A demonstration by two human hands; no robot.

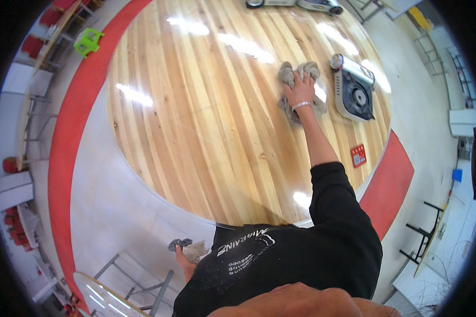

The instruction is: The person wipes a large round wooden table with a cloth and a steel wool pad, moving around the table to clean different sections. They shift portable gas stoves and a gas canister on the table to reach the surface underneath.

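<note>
My right hand [301,90], with a pale bracelet at the wrist, presses a crumpled grey-brown cloth [293,115] onto a large round wooden tabletop [198,119] with a glossy surface. Just right of the cloth stands a portable gas stove [355,89] with a black top and a round burner. Low at the left, beside my body and off the tabletop, my left hand [183,257] holds a dark grey scrubbing pad [179,244] and a light-coloured cloth [195,251]. Part of that hand is hidden by these things and my black shirt.
A red card [358,155] with writing and a printed code lies near the table's right edge. More portable stoves [317,5] stand at the far edge. A green plastic stool [88,42] is on the floor at upper left; a folding-leg table [103,295] stands at lower left.
</note>
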